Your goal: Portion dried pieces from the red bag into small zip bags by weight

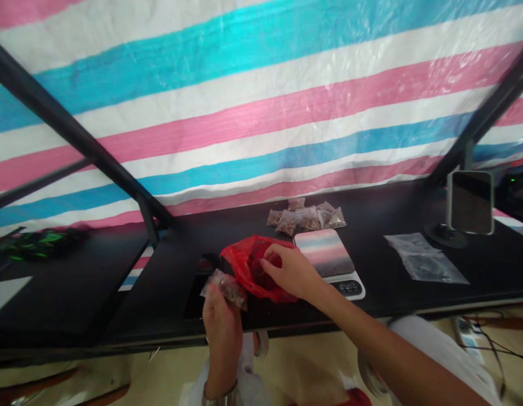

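My left hand (221,316) grips a small clear plastic bag (228,288) near the table's front edge. A red plastic bag (240,256) lies open-mouthed just right of it. Over that bag's mouth is my right hand (293,270), thumb and fingers curled into a pinch; whatever is between the fingertips is too small or hidden to name. Beside my right hand sits a white kitchen scale (358,287) with a shiny, reflecting plate and nothing on it. Several small clear bags of brown bits (307,219) are grouped behind the scale.
Flat clear plastic bags (426,259) lie to the right on the black table (371,217). A mirror-like panel on a round stand (470,203) stands at the far right. A dark flat object (196,293) is partly behind my left hand. Black frame bars (88,144) slant before the striped sheet.
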Action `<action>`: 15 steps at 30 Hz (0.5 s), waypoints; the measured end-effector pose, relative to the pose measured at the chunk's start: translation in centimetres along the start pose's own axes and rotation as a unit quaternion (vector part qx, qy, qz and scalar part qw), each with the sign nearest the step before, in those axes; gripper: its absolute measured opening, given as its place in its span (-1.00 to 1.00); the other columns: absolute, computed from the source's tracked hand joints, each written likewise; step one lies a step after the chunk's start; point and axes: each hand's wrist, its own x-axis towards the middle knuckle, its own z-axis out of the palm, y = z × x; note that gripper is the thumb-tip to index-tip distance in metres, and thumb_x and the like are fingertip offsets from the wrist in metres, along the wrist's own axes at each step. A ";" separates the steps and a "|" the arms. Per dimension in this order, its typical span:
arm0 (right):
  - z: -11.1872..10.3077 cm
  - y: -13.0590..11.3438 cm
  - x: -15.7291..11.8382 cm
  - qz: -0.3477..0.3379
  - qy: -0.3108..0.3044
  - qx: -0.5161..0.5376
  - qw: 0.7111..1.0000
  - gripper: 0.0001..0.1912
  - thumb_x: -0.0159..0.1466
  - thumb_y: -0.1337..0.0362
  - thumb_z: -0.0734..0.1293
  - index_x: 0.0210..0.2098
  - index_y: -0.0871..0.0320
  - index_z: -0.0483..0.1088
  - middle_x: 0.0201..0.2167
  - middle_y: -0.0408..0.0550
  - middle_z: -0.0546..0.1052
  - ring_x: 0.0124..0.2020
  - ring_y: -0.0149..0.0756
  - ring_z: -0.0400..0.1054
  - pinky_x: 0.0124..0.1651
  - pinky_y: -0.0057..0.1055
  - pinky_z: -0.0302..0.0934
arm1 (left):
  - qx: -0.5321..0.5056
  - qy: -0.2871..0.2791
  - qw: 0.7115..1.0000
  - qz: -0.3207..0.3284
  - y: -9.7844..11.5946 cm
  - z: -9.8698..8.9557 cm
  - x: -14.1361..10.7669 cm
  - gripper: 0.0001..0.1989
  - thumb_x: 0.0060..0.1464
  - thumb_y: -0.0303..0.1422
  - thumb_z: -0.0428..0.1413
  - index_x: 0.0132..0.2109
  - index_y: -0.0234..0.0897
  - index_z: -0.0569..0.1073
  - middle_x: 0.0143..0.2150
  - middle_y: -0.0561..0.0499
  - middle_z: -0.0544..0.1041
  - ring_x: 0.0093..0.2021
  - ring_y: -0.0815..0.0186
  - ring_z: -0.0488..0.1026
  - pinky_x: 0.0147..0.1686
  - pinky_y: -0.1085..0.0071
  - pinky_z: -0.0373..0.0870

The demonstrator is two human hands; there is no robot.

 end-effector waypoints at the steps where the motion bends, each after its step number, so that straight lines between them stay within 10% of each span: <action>1: -0.2 0.1 0.1 -0.003 0.007 0.010 1.000 -0.92 0.39 0.24 0.43 -0.24 0.08 0.57 -0.30 -0.11 0.71 -0.24 -0.25 0.59 -0.20 -0.38 0.27 | 0.053 -0.003 0.998 0.038 -0.1 -0.4 0.0 -0.42 0.24 0.21 0.15 -0.10 -0.27 0.60 -0.14 -0.07 0.66 -0.14 0.20 0.58 -0.08 0.30 0.52; 5: -1.2 -0.1 0.0 -0.039 0.029 0.067 0.997 -0.88 0.40 0.22 0.41 -0.28 0.10 0.54 -0.29 -0.10 0.70 -0.24 -0.24 0.59 -0.16 -0.36 0.32 | 0.177 -0.052 0.970 0.159 0.0 -1.2 -0.8 -0.52 0.19 0.12 0.24 -0.09 -0.22 0.60 -0.08 -0.09 0.65 -0.10 0.16 0.60 -0.06 0.28 0.54; 15: -1.3 -2.3 -1.9 -0.225 0.018 0.045 0.973 -0.97 0.37 0.31 0.45 -0.19 0.04 0.55 -0.09 -0.10 0.70 -0.02 -0.21 0.56 0.14 -0.27 0.32 | 0.210 -0.147 0.950 0.177 -0.1 0.0 -2.2 -0.76 0.22 -0.20 0.24 -0.04 -0.23 0.56 -0.13 -0.07 0.60 -0.12 0.19 0.55 -0.04 0.28 0.48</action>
